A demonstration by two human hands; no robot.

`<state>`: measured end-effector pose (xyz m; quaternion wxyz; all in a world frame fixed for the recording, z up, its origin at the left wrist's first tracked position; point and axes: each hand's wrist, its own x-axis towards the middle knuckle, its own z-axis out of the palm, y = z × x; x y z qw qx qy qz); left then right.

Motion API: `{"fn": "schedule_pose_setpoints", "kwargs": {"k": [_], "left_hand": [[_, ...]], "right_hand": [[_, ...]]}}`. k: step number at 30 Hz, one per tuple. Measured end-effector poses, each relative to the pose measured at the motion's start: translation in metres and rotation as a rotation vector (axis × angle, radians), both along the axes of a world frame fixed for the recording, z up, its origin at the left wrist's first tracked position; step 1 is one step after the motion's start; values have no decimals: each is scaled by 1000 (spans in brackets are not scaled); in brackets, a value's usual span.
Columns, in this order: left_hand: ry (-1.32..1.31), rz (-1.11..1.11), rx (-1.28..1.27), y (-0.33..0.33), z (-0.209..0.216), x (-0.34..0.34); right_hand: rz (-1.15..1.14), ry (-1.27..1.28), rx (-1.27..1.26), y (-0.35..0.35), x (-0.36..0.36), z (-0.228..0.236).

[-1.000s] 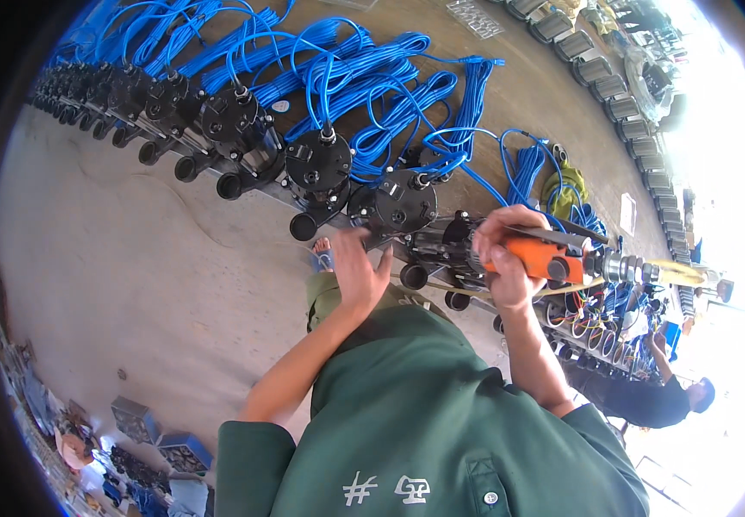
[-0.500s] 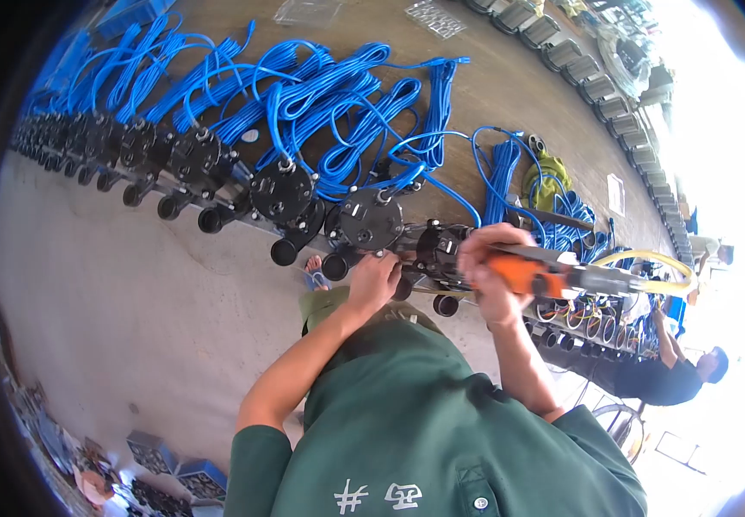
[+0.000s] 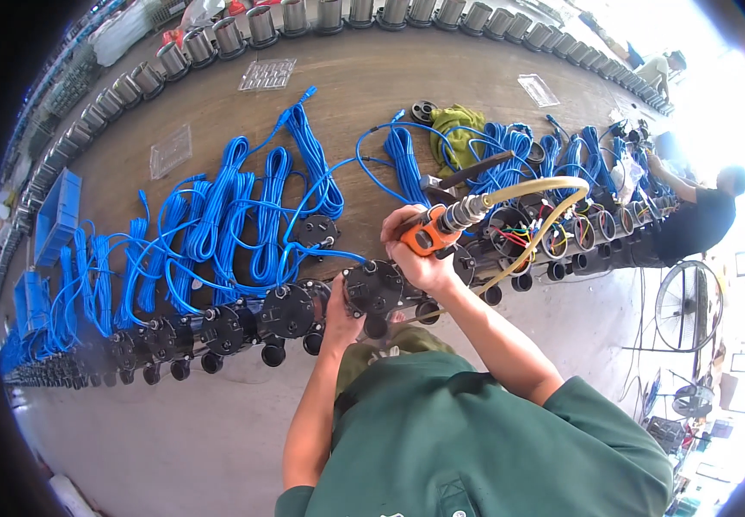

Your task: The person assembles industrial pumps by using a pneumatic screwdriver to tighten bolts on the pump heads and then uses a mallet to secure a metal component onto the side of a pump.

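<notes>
In my right hand (image 3: 415,258) is an orange pneumatic screwdriver (image 3: 431,233), my fingers wrapped round its body. A pale yellow air hose (image 3: 553,185) loops from its metal coupling. My left hand (image 3: 341,317) grips the left side of a black round housing (image 3: 374,289), which has a blue cable coming from its top. More black round housings (image 3: 288,310) stand in a row to the left. Just right of the held one, another black housing (image 3: 463,265) is partly hidden by my right hand and forearm. The screwdriver's working end is hidden from view.
Bundled blue cables (image 3: 273,211) lie across the brown table (image 3: 364,77). A green cloth (image 3: 457,129) and a dark bar-like tool (image 3: 476,171) lie beyond the screwdriver. Open housings with coloured wires (image 3: 553,233) continue rightward, toward a co-worker (image 3: 704,220). Metal cylinders (image 3: 329,15) line the far edge.
The view has turned and shifted. My right hand has swung the screwdriver from pointing sideways to a steeper hold near the housing. My left hand now grips the housing's side.
</notes>
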<state>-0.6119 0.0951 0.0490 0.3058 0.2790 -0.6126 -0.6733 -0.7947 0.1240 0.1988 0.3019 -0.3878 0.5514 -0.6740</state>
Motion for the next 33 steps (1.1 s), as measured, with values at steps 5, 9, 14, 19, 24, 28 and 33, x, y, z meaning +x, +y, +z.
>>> {"fn": "schedule_pose_setpoints", "kwargs": {"k": [5, 9, 14, 19, 24, 28, 33], "left_hand": [[-59, 7, -18, -1, -2, 5], [-65, 36, 16, 3, -10, 6], [-4, 67, -35, 6, -34, 3], [-39, 44, -158, 5, -20, 7], [-24, 37, -60, 3, -23, 8], [37, 31, -28, 4, -43, -1], [-46, 78, -166, 0, -38, 9]], "right_hand": [[25, 109, -15, -10, 12, 16], [118, 21, -14, -28, 15, 10], [249, -94, 41, -53, 33, 3], [352, -115, 55, -60, 40, 8], [458, 92, 102, -57, 41, 3], [328, 62, -38, -48, 36, 37], [62, 116, -5, 11, 26, 61]]}}
